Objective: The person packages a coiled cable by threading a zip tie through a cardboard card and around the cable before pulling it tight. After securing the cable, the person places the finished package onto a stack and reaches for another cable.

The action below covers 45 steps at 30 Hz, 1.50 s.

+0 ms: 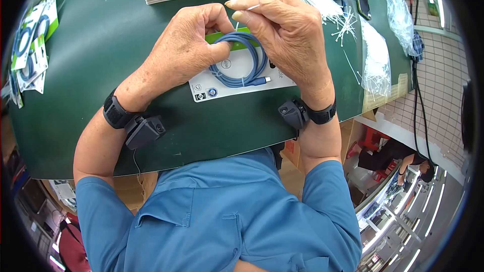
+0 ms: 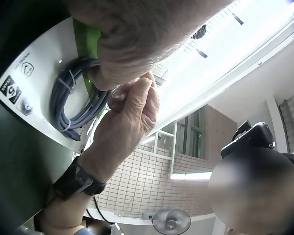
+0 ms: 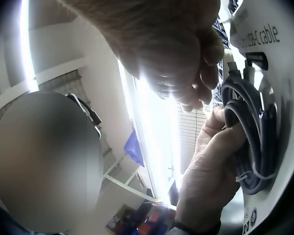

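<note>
Pinching a thin white cable tie (image 1: pixel 253 7) between thumb and forefinger, the right hand (image 1: pixel 292 27) sits, in the head view, just beyond the far rim of a coiled blue USB-C cable (image 1: pixel 261 59), on its right side. The left hand (image 1: pixel 184 40) is clamped on the coil from the left, its thumb across the ring. The coil lies on a white-and-green backing card (image 1: pixel 201 83) whose long axis runs roughly left to right over the green table (image 1: pixel 206 128). Between the two hands a short stretch of the tie points away from the body, near the card's green far edge. Everything seems to turn on that spot: the tie is level with the left fingertips, and the right hand alone grips its end.

From the left wrist, the card tilts up off the table, the coil facing the hands. The left hand is nearer the coil; the right fingertips are close together just past it. The tie is too small to make out.

From the right wrist, the left thumb presses on the coil while the right fingertips hang beside it, apart from the cable. Whether the tie passes through the card, I cannot tell.
</note>
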Tool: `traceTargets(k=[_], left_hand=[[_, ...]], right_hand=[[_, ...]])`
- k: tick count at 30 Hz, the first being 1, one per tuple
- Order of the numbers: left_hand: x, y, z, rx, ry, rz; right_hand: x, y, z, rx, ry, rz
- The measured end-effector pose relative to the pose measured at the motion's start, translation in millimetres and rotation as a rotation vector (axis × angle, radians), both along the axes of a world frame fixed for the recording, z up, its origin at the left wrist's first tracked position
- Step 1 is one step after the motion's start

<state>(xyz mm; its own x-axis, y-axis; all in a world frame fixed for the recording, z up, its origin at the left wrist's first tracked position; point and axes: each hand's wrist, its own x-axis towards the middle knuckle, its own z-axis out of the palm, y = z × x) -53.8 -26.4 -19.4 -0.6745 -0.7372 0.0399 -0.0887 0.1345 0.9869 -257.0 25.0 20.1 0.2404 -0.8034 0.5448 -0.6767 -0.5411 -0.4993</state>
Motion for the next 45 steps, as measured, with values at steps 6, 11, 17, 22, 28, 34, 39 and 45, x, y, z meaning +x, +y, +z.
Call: traceTargets(k=[6,11,17,22,28,34,39,45], left_hand=[[3,-4,5,0.036,-0.044,-0.022],[-2,-1,4,0.050,0.105,0.019],[2,-4,12,0.038,0.057,-0.040],[5,-5,26,-0.023,0.092,0.005],[14,-9,45,0.008,0.072,0.016],[20,-12,55,-0.053,-0.028,0.015],[20,-12,56,-0.099,-0.050,0.026],[20,-13,54,-0.105,-0.074,0.022]], right_hand=[[-2,11,15,0.423,-0.246,0.142],[-8,13,25,0.544,-0.290,0.196],[-8,12,21,0.444,-0.289,0.237],[6,16,32,0.260,-0.220,0.140],[20,21,30,0.015,-0.171,0.051],[21,22,31,-0.208,-0.051,0.094],[22,21,27,-0.239,-0.043,0.086],[21,19,27,-0.227,-0.024,0.106]])
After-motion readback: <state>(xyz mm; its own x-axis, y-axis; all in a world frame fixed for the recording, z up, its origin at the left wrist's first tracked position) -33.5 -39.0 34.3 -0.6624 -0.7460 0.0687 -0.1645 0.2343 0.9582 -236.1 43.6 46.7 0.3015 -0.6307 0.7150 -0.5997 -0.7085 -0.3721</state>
